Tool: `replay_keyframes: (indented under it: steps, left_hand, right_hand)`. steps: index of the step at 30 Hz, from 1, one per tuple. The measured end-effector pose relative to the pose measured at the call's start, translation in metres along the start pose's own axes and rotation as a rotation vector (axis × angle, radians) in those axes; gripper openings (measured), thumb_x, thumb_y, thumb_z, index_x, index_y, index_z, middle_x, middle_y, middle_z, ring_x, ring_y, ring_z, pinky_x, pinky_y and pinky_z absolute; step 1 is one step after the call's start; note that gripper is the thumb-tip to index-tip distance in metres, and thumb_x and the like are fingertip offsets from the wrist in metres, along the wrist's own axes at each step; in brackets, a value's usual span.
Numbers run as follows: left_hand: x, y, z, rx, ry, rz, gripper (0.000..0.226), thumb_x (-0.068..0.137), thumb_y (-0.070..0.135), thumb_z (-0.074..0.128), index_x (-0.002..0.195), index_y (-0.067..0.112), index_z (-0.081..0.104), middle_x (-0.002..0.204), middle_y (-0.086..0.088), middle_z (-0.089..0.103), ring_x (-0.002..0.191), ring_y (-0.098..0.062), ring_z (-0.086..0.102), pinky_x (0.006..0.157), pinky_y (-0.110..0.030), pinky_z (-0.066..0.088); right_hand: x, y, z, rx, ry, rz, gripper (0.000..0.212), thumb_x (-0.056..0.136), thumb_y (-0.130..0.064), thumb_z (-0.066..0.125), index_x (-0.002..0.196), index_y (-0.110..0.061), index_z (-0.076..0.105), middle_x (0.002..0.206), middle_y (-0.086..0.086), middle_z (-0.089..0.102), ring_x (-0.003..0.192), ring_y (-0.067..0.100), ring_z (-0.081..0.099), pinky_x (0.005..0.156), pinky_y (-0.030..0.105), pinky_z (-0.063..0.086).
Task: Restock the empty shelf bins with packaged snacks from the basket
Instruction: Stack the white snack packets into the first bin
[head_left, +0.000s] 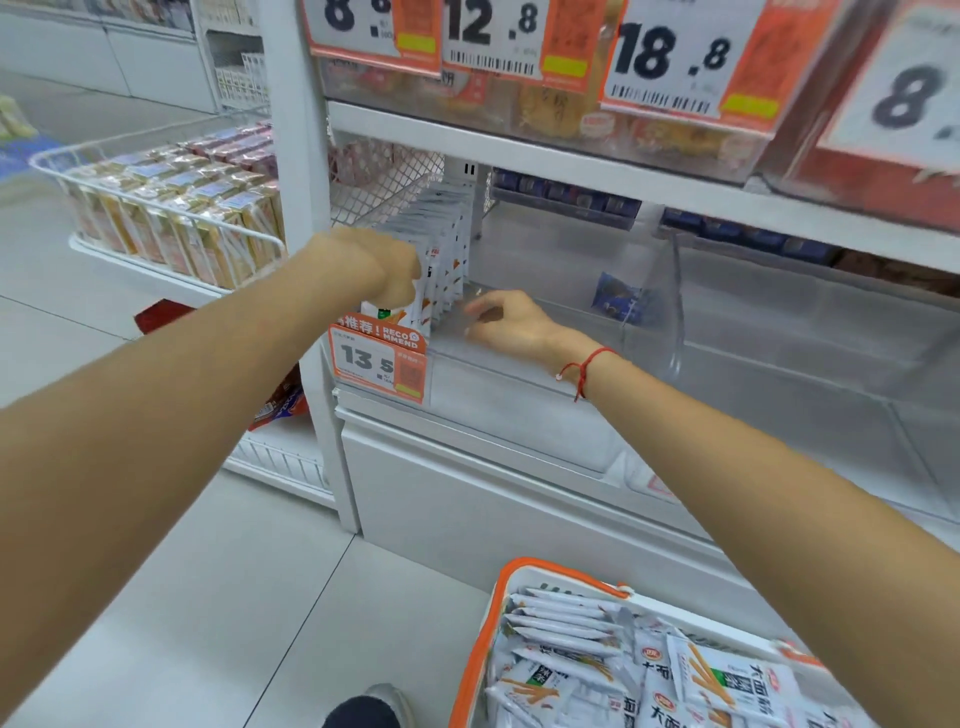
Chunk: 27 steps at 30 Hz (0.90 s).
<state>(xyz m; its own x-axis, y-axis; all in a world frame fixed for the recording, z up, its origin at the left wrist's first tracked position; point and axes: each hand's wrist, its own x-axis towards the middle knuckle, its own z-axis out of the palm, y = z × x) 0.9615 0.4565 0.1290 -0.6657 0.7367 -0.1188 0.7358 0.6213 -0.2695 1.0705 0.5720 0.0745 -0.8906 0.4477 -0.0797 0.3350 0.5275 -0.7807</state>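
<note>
white snack packs (441, 260) upright, row running front-to-back, left hand (387, 270) holding

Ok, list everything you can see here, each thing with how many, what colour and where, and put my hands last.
Snack packets in bin: one upright row, count unclear, white with orange print, left end of the clear shelf bin.
Clear shelf bin: one, transparent, middle shelf.
Blue packet: one, blue, alone in the bin to the right.
Price tag: one, orange and white, front of the bin.
Basket: one, white with orange rim, on the floor, bottom right.
Snack packets in basket: many, white, loosely piled.
Wire basket: one, white, at left, holding yellow packs.
Upper price signs: four, white and orange, top shelf.
Left hand: gripping the front packets of the row.
Right hand: fingers loosely curled, inside the bin beside the row.
</note>
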Motion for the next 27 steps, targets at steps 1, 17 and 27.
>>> replay_keyframes:
  steps: [1,17,27]
  left_hand:
    - [-0.011,0.004,-0.004,-0.043,0.046,-0.017,0.042,0.093,0.02,0.043,0.133,0.026,0.053,0.134,-0.007,0.055,0.12,-0.031,0.052,0.087,-0.036,0.043]
    - [-0.206,0.187,0.077,-0.558,-0.011,0.109,0.029,0.092,0.026,0.049,0.116,0.029,0.065,0.125,-0.001,0.063,0.117,-0.029,0.056,0.094,-0.034,0.043]
    - [-0.254,0.261,0.19,-0.408,-0.349,0.289,0.036,0.092,0.015,0.046,0.123,0.028,0.059,0.134,0.002,0.055,0.121,-0.022,0.052,0.094,-0.031,0.042]
  right_hand:
    - [-0.014,0.001,-0.004,0.015,0.07,-0.052,0.023,0.086,-0.006,0.064,0.109,-0.007,0.065,0.099,0.004,0.061,0.095,0.015,0.055,0.079,0.019,0.042]
    - [-0.283,0.136,0.006,-0.034,-0.18,0.193,0.015,0.088,-0.006,0.061,0.101,-0.008,0.068,0.083,0.005,0.063,0.069,0.01,0.057,0.066,0.017,0.045]
    - [-0.38,0.251,0.04,-0.204,-0.163,0.357,0.019,0.094,-0.014,0.051,0.11,-0.017,0.061,0.113,0.006,0.057,0.096,0.019,0.054,0.083,0.029,0.046]
